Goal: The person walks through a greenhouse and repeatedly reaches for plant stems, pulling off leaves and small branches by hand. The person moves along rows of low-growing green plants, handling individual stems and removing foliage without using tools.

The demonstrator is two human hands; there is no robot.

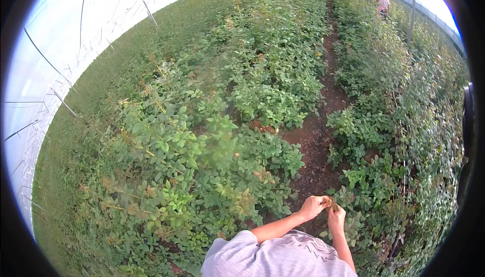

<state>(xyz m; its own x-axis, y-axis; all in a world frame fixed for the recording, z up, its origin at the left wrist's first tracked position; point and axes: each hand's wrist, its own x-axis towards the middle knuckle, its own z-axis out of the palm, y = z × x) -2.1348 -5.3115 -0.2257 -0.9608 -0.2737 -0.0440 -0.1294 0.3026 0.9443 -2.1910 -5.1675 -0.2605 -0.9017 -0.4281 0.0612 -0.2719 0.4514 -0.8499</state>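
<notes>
My left hand (313,207) is at the lower right of centre, its fingers closed on a small brownish plant tip (326,201). Close beside it, my right hand (336,216) pinches a green leafy piece (333,206) of what looks like the same shoot. The fingertips of both hands nearly meet. Both hands are in front of my chest, over the narrow soil path, next to the leafy bushes (373,171) on the right. Whether the shoot is still joined to a plant cannot be told.
Dense green bushes (182,152) fill the left and centre. A brown soil path (318,152) runs away between the rows. Another person (383,3) stands among plants at the far upper right. A thin post (412,15) rises on the right; pale sheeting (49,65) curves along the left.
</notes>
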